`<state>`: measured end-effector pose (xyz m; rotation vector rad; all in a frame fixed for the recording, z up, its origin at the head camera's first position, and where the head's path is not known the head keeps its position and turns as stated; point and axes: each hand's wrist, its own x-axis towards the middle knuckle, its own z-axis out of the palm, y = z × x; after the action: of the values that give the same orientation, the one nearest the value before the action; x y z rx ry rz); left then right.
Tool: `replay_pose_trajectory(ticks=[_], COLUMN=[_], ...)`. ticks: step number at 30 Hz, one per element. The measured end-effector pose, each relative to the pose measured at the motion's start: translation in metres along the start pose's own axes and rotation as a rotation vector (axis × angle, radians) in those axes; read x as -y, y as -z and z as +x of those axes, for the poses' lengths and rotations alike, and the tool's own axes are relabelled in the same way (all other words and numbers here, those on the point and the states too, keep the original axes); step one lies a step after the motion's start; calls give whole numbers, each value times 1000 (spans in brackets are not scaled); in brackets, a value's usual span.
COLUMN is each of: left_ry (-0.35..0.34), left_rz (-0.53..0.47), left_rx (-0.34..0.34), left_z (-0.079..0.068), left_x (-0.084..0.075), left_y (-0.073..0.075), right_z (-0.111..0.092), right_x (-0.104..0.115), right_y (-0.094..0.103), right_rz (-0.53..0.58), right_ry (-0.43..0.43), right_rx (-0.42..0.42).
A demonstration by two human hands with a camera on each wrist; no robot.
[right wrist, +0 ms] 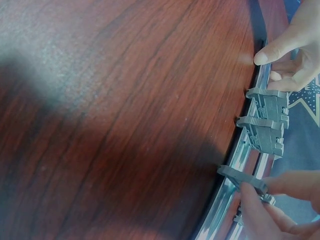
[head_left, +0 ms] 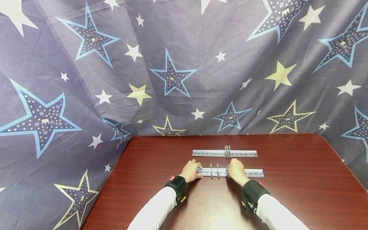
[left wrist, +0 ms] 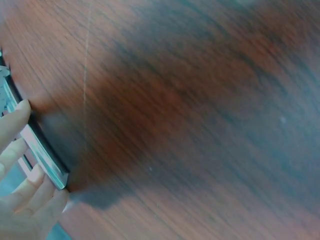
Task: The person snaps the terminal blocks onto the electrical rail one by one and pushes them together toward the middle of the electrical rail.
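A slotted metal DIN rail (head_left: 254, 173) lies across the table in front of me. My left hand (head_left: 191, 172) grips its left end, thumb along the near edge and fingers around the far side and end. Two grey DIN-rail end brackets (right wrist: 270, 107) stand upright on the rail, a small gap between them, just right of the left hand. Farther right, my right hand (head_left: 237, 171) pinches a third grey end bracket (right wrist: 240, 176) between thumb and fingers. This one sits tilted against the rail, its near end at the rail's near edge; the fingers partly hide it.
Behind, a second DIN rail (head_left: 207, 153) lies roughly parallel, with several brackets (head_left: 227, 151) grouped right of its middle. The reddish-brown wooden table (head_left: 299, 191) meets a star-patterned cloth (head_left: 184, 108) at its back and left edges. Both wrists wear black straps (head_left: 254, 193).
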<state>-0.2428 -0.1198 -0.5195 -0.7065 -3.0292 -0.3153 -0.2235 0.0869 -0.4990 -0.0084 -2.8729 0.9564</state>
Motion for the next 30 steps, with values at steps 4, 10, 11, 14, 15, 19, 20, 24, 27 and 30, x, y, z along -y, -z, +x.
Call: replay_pose_trajectory(ticks=[4,10,11,14,15,19,20,24,27,30], left_ry=[-8,-18,-21,-28,-29,-27,-25,-30,-54,-96], left_rz=[0,3,3,6,10,15,15,-15,-40,-55], left_rx=[9,18,15,12,11,13,16,19,9,-19], left_z=[1,2,2,1,1,1,1,3,8,15], left_x=[0,0,0,0,0,-1,-1,2,11,24], left_y=[-1,-1,0,1,1,3,3,-1,-11,-28], right_z=[1,22,31,53,55,47,39,18,10,10], right_x=[1,-31,-45,-73,-75,-52,-39,-5,12,14], right_y=[0,-37,-54,-87,-90,-68,-55,-19,-3,-1], right_rz=[-8,-27,-43,-74,-80,-76,-66,-47,-51,-71], right_ry=[1,69,97,88,79,-8,-25,-66,-102,-118], right_rx=[5,-87,-126,-114,-106,-33,-25,-10,25,32])
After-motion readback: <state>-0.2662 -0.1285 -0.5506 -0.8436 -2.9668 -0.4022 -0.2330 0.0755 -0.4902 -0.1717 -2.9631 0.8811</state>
